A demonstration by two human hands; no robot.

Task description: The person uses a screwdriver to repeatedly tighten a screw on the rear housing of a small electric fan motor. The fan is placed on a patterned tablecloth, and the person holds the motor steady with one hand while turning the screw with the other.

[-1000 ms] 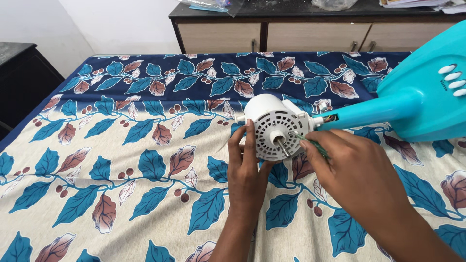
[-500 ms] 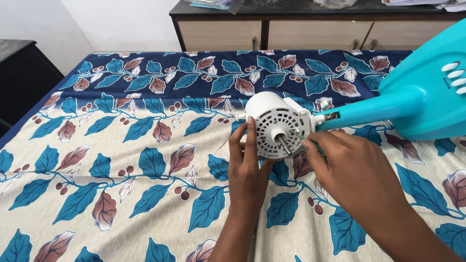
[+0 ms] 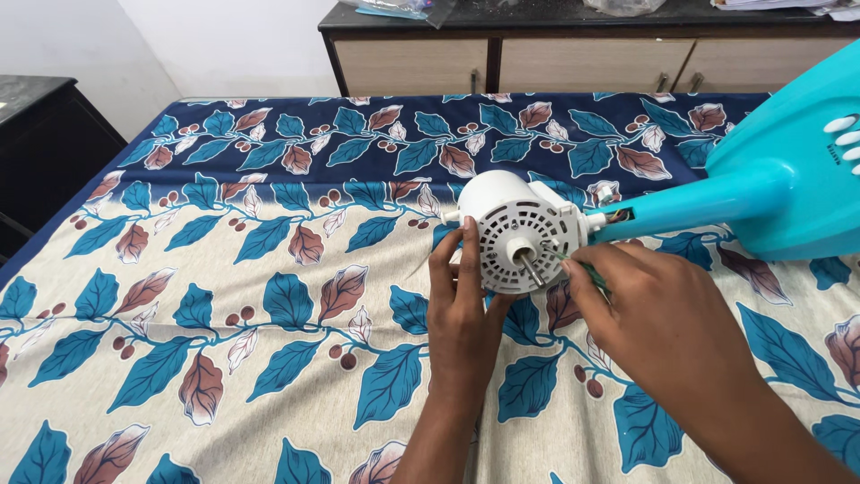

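Observation:
A white fan motor housing (image 3: 520, 231) with a slotted face and a short metal shaft lies on its side on the bed. A turquoise neck joins it to the turquoise fan base (image 3: 788, 179) at the right. My left hand (image 3: 464, 309) presses its fingers against the housing's left side and steadies it. My right hand (image 3: 658, 314) grips a thin green-handled tool (image 3: 587, 272) whose tip meets the housing's right edge, near the shaft.
The bed sheet (image 3: 269, 296) carries blue and brown leaves on cream, with a dark blue band at the far end. A wooden cabinet (image 3: 573, 63) with a dark top stands behind the bed. A dark piece of furniture (image 3: 40, 134) sits at the left.
Both hands and the motor housing hold nearly the same place. The view has shifted slightly, and my right hand has edged a little closer to the housing.

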